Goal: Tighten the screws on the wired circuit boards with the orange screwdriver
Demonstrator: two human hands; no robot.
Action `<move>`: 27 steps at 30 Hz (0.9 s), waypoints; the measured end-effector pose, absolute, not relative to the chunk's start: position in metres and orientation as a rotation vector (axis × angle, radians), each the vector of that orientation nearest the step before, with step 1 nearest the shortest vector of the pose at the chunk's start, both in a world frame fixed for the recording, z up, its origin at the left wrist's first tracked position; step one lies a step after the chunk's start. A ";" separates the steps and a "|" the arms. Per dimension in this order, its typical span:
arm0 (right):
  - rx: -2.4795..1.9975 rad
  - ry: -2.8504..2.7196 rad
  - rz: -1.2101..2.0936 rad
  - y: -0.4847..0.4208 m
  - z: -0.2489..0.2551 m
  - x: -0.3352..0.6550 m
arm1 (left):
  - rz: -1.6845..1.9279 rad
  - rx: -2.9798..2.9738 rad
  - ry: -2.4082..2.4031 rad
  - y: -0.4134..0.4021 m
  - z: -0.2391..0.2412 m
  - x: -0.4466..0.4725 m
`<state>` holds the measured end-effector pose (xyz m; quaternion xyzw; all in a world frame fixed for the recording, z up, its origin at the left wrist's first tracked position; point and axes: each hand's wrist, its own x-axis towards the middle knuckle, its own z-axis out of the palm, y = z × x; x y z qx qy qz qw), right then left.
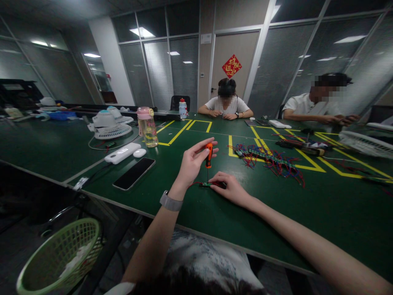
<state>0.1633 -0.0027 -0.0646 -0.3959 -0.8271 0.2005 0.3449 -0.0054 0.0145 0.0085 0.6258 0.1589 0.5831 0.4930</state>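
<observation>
My left hand (192, 162) grips a small screwdriver with an orange handle (209, 155), held upright with its tip down on a small green circuit board (206, 184). My right hand (230, 188) presses on that board and its red wire, fingers curled over it on the green table (184, 196). A grey watch sits on my left wrist (170, 202).
A black phone (134, 173), a white power bank (122, 153), a pink-capped bottle (147, 127) and small fans (107, 125) lie to the left. A heap of boards with red and blue wires (270, 159) lies to the right. Two people sit across the table. A green basket (58, 258) stands below left.
</observation>
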 end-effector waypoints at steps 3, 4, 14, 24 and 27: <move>-1.030 -2.143 0.521 -0.003 -0.065 0.163 | 1.482 1.599 0.475 0.015 0.009 -0.007; -1.033 -2.142 0.522 -0.003 -0.064 0.163 | 1.545 1.673 0.553 0.015 0.008 -0.007; -1.044 -2.144 0.533 -0.004 -0.062 0.163 | 1.657 1.943 0.624 0.012 0.008 -0.006; -1.032 -2.145 0.522 -0.003 -0.064 0.163 | 1.696 1.732 0.725 0.014 0.012 -0.010; -1.035 -2.143 0.518 -0.004 -0.064 0.163 | 1.630 1.696 0.626 0.015 0.011 -0.009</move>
